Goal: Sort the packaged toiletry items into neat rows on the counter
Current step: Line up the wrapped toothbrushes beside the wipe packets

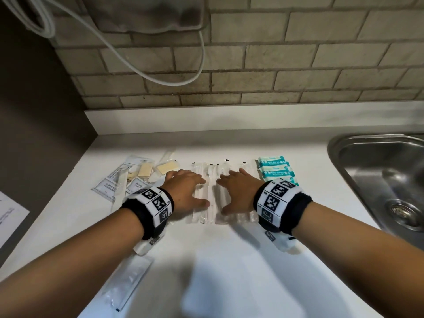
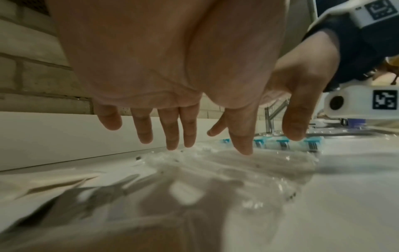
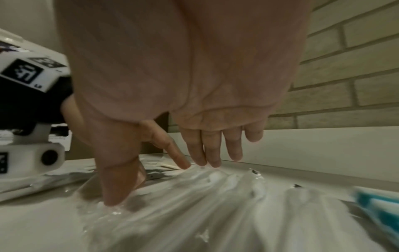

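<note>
Several clear-wrapped toothbrush packets (image 1: pixel 212 193) lie side by side in the middle of the white counter (image 1: pixel 229 271). My left hand (image 1: pixel 187 192) lies spread, palm down, over the left packets, its fingers (image 2: pixel 172 134) straight and reaching down to the plastic (image 2: pixel 215 170). My right hand (image 1: pixel 236 191) is spread the same way over the right packets (image 3: pixel 215 196), thumb tip on the wrap. Teal wet-wipe packs (image 1: pixel 276 171) sit stacked at the right. Shampoo sachets (image 1: pixel 107 187) and yellowish soap packets (image 1: pixel 166 167) lie loosely at the left.
A steel sink (image 1: pixel 385 177) is set into the counter at the right. Another clear packet (image 1: pixel 127 281) lies near the front, under my left forearm. A brick wall (image 1: pixel 252 65) with a hanging white cable (image 1: pixel 160 74) backs the counter. A paper sheet (image 1: pixel 9 216) lies at far left.
</note>
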A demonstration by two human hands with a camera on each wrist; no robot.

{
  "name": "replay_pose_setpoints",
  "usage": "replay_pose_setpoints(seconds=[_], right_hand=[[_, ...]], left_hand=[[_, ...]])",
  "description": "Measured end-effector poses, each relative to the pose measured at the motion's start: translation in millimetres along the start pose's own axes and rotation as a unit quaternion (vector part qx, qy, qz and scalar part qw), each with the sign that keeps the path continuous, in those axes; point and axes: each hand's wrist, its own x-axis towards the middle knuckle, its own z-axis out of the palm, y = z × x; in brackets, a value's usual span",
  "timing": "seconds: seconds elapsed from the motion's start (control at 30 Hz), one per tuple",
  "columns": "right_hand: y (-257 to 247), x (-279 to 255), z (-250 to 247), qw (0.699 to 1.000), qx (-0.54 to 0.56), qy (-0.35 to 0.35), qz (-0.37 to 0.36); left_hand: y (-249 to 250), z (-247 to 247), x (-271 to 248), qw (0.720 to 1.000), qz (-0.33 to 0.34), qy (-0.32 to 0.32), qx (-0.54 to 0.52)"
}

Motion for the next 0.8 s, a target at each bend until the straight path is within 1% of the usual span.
replay_pose_setpoints(seconds=[0.1,0.27,0.43,0.63,0.8], right_hand=[[-14,12,5,1.0,-0.016,-0.01,-0.002],[-17,21,9,0.998,-0.039,-0.052,0.018],[-15,21,12,0.998,-0.032,-0.051,0.027],[-13,18,11,0.998,-0.03,-0.046,0.03],[-17,20,4,0.999,-0.032,-0.018,0.015]], left_hand=[[-5,1,-5,0.999,0.017,-0.027,0.032],[-4,6,-3,0.994,0.049,-0.053,0.078],[2,7,-3,0.991,0.058,-0.069,0.102],[2,10,-3,0.992,0.057,-0.061,0.092],[-3,-3,-6,0.996,0.03,-0.041,0.067]])
